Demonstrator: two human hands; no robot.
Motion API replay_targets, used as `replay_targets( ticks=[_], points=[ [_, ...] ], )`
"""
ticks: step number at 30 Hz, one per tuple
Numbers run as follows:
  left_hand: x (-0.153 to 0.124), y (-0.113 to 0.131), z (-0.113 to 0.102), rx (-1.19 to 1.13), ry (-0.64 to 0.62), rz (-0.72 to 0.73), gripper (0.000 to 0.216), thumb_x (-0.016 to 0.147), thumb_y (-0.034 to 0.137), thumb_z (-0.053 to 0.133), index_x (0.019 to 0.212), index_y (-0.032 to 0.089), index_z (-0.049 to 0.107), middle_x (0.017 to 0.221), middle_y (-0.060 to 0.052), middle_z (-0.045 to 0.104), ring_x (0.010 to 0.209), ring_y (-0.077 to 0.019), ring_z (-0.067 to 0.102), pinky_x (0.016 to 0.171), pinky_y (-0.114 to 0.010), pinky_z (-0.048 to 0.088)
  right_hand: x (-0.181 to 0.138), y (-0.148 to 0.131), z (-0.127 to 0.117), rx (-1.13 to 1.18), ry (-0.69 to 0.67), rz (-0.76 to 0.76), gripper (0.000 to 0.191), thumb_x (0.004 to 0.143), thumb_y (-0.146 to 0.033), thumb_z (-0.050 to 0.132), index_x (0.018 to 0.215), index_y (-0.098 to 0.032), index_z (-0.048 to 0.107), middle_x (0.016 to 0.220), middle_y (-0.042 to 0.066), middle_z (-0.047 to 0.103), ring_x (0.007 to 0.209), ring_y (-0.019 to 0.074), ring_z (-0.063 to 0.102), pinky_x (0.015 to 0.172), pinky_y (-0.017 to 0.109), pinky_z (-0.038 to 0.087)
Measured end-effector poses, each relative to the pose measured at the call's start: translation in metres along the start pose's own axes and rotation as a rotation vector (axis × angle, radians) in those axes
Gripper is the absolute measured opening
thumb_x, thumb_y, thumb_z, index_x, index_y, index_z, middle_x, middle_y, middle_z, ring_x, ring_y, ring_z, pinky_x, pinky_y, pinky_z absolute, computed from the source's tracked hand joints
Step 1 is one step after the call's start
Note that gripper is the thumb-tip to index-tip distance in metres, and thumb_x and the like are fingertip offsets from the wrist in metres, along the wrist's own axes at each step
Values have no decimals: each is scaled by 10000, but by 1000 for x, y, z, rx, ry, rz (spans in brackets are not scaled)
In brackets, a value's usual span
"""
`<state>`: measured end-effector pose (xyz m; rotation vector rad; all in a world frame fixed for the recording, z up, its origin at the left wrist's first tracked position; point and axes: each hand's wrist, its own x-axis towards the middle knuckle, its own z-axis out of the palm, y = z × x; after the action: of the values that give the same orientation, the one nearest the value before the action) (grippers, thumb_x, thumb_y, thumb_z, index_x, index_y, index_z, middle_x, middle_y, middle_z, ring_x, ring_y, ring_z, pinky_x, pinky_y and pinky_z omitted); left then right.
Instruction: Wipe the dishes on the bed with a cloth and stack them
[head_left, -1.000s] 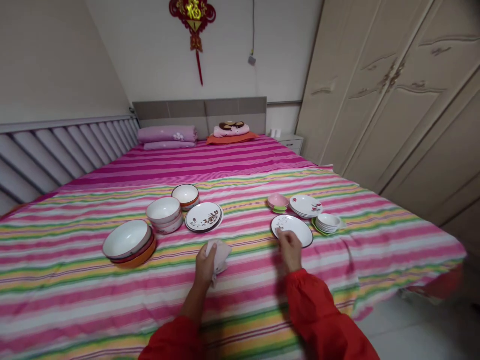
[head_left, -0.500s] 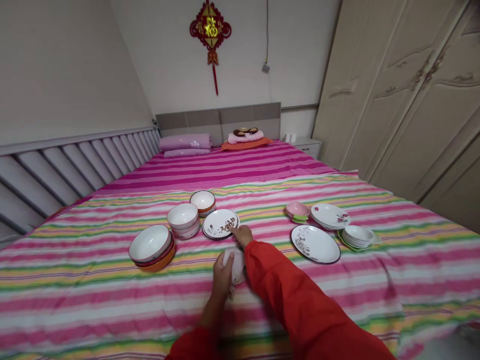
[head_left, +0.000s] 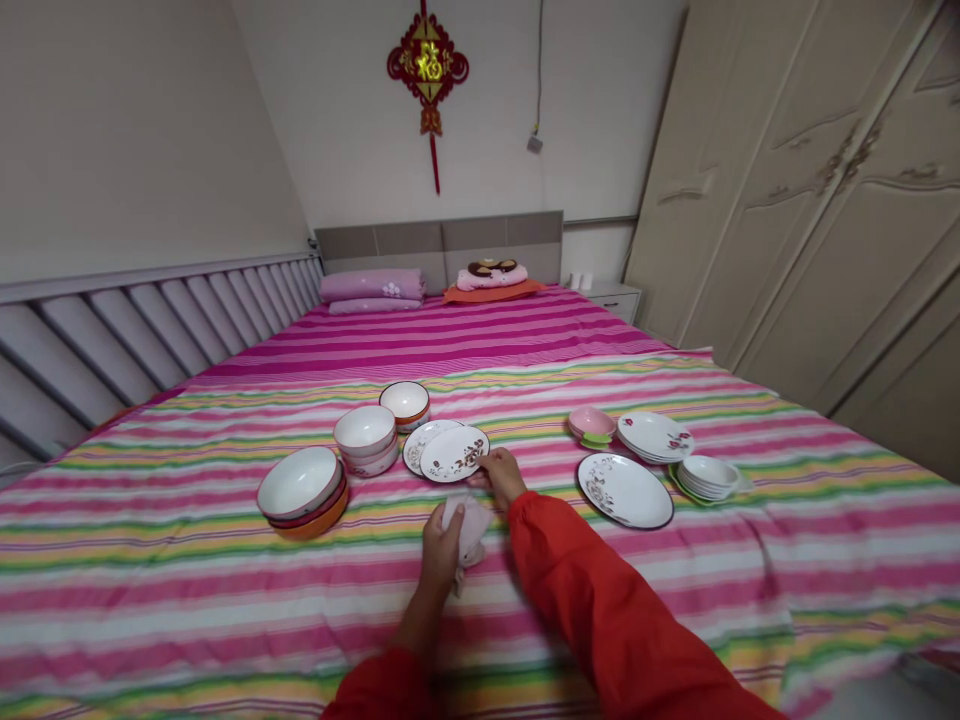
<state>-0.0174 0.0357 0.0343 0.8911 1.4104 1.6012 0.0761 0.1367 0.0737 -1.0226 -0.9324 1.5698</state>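
My right hand (head_left: 501, 476) pinches the near right edge of a white plate (head_left: 448, 456) with brown flowers and a dark rim. That plate overlaps another patterned plate (head_left: 417, 443), which shows at its left. In my left hand (head_left: 442, 540) is a pale, crumpled cloth (head_left: 470, 528), held just in front of the plates. Left of the plates stand stacked white bowls (head_left: 365, 430), a bowl with an orange outside (head_left: 406, 402) behind them, and a stack of larger bowls (head_left: 300, 488) nearest me.
On the striped bedspread (head_left: 225, 600) to the right lie a dark-rimmed oval plate (head_left: 624, 490), a stack of flowered plates (head_left: 655, 437), pink bowls (head_left: 590, 423) and small white dishes (head_left: 706, 474). Folded bedding (head_left: 375, 288) rests by the headboard (head_left: 439, 245). A wardrobe (head_left: 810, 220) stands at right.
The top plate has slid right and toward me with my right hand, uncovering the plate beneath. My left hand still holds the cloth in nearly the same place.
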Motion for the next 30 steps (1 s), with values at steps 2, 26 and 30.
replay_targets(
  ticks=[2, 26, 30],
  points=[
    [0, 0, 0, 1, 12, 13, 420, 631, 523, 696, 816, 149, 642, 692, -27, 660, 615, -173, 603, 575, -272, 490, -14, -4, -12, 63, -10, 14, 202, 628, -164, 649, 816, -175, 578, 579, 2, 675, 422, 136, 619, 440, 235, 548],
    [-43, 31, 16, 722, -334, 536, 376, 883, 371, 442, 1149, 178, 625, 1197, -122, 593, 1146, -263, 534, 994, -408, 421, -95, 29, -99, 152, 62, -150, 569, 699, -417, 676, 1186, -141, 575, 527, -38, 607, 331, 122, 540, 286, 193, 401],
    [-36, 18, 40, 1027, -773, 537, 460, 939, 329, 315, 1343, 182, 480, 1422, -112, 468, 1370, -246, 339, 1136, -496, 221, -93, 32, -100, 156, 96, -130, 620, 702, -490, 668, 1200, -136, 560, 550, -30, 629, 290, 99, 481, 267, 194, 356]
  ],
)
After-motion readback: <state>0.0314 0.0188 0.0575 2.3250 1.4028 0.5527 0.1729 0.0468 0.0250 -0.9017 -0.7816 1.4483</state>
